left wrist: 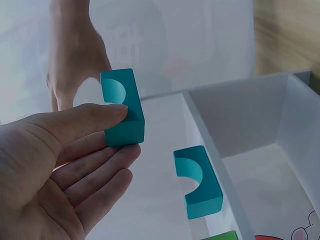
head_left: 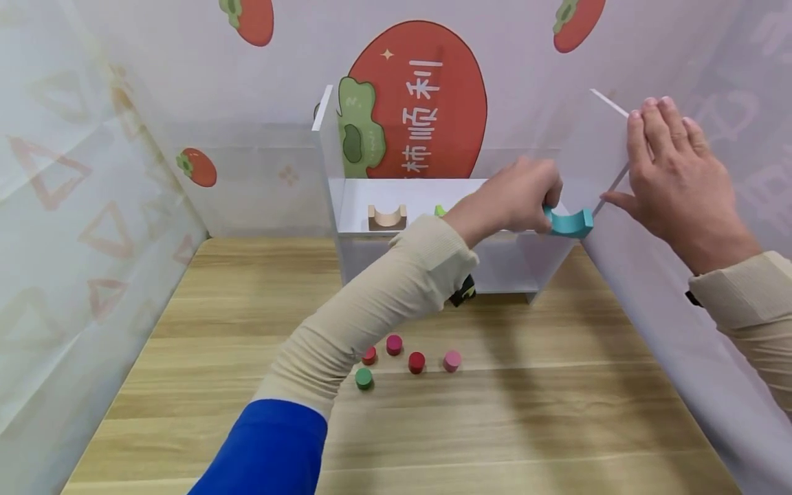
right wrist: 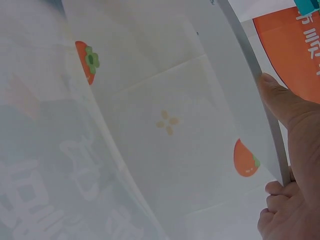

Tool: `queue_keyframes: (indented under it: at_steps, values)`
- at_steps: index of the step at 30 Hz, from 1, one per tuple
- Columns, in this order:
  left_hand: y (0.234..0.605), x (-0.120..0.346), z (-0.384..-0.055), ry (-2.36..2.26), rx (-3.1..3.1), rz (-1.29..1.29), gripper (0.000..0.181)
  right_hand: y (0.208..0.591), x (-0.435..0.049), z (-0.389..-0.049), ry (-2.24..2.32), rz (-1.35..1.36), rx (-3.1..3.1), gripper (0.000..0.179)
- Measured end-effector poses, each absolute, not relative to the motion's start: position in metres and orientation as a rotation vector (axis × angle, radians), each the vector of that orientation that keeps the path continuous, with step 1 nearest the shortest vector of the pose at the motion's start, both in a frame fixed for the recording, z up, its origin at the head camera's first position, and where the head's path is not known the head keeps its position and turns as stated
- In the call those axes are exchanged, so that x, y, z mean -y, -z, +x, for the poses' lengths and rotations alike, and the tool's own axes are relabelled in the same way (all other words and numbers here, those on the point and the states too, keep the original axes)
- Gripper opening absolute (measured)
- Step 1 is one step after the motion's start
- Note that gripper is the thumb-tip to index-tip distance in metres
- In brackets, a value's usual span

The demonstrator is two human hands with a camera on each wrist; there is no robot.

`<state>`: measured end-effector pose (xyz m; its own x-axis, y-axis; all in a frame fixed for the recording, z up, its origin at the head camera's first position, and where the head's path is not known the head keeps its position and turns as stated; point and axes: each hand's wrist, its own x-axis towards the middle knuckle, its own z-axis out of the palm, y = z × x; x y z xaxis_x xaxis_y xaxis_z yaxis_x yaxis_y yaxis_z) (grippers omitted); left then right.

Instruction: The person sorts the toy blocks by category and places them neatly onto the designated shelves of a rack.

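Note:
My left hand [head_left: 520,196] pinches a teal arch block [head_left: 570,223] between thumb and fingers, near the right end of the white shelf unit [head_left: 495,275]. In the left wrist view, a second teal arch block [left wrist: 212,200] sits on the shelf board, close to the divider. My right hand [head_left: 687,179] rests at the front edge of the right side panel [head_left: 594,148], its fingers straight and thumb spread toward the edge. A light wooden arch block [head_left: 387,220] stands on the shelf's left part. Beside my left forearm shows part of a green block [head_left: 439,210].
Several small cylinders, among them a green one [head_left: 364,379] and a pink one [head_left: 452,361], stand on the wooden table [head_left: 235,330]. A dark object [head_left: 463,292] shows partly behind my left sleeve. Patterned sheets [head_left: 272,172] enclose the back and sides.

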<state>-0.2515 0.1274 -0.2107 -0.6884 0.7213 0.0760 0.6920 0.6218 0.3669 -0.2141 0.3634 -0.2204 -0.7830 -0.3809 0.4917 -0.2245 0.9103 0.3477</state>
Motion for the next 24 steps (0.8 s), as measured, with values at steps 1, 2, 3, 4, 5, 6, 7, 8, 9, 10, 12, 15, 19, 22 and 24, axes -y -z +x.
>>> queue_keyframes:
  at_steps: [1, 2, 3, 4, 5, 6, 7, 8, 9, 10, 12, 15, 19, 22, 24]
  values:
    - [0.208, -0.131, -0.255, -0.575, -2.762, 1.172, 0.009, 0.221, -0.364, -0.214, 0.369, 0.433, 2.491, 0.119]
    - [0.207, -0.135, -0.258, -0.585, -2.76, 1.128, 0.011, 0.221, -0.364, -0.215, 0.372, 0.433, 2.485, 0.12]
    - [0.205, -0.138, -0.261, -0.592, -2.76, 1.097, 0.013, 0.221, -0.364, -0.215, 0.378, 0.432, 2.482, 0.121]
    - [0.204, -0.141, -0.263, -0.597, -2.76, 1.068, 0.015, 0.221, -0.365, -0.215, 0.377, 0.43, 2.484, 0.12]
    - [0.204, -0.145, -0.266, -0.599, -2.762, 1.04, 0.017, 0.221, -0.365, -0.215, 0.375, 0.427, 2.488, 0.12]
    - [0.204, -0.147, -0.268, -0.602, -2.764, 1.022, 0.018, 0.221, -0.365, -0.215, 0.372, 0.424, 2.495, 0.12]
    - [0.205, -0.15, -0.27, -0.603, -2.768, 1.007, 0.018, 0.221, -0.365, -0.215, 0.367, 0.424, 2.501, 0.12]
    - [0.206, -0.152, -0.272, -0.598, -2.772, 0.999, 0.018, 0.221, -0.365, -0.215, 0.362, 0.423, 2.505, 0.12]
    - [0.208, -0.154, -0.274, -0.585, -2.784, 1.002, 0.018, 0.221, -0.365, -0.214, 0.359, 0.422, 2.51, 0.119]
    - [0.21, -0.156, -0.276, -0.576, -2.792, 1.001, 0.019, 0.222, -0.365, -0.214, 0.348, 0.425, 2.511, 0.119]
    - [0.213, -0.159, -0.279, -0.557, -2.808, 1.008, 0.02, 0.222, -0.364, -0.215, 0.341, 0.432, 2.508, 0.119]
    - [0.22, -0.162, -0.284, -0.52, -2.834, 1.024, 0.019, 0.223, -0.363, -0.216, 0.33, 0.452, 2.486, 0.119]
    - [0.226, -0.164, -0.289, -0.486, -2.861, 1.048, 0.016, 0.223, -0.364, -0.217, 0.318, 0.465, 2.462, 0.12]
    - [0.23, -0.167, -0.292, -0.474, -2.875, 1.055, 0.017, 0.224, -0.365, -0.217, 0.31, 0.465, 2.459, 0.12]
    - [0.233, -0.169, -0.293, -0.484, -2.871, 1.05, 0.017, 0.225, -0.367, -0.217, 0.313, 0.465, 2.459, 0.12]
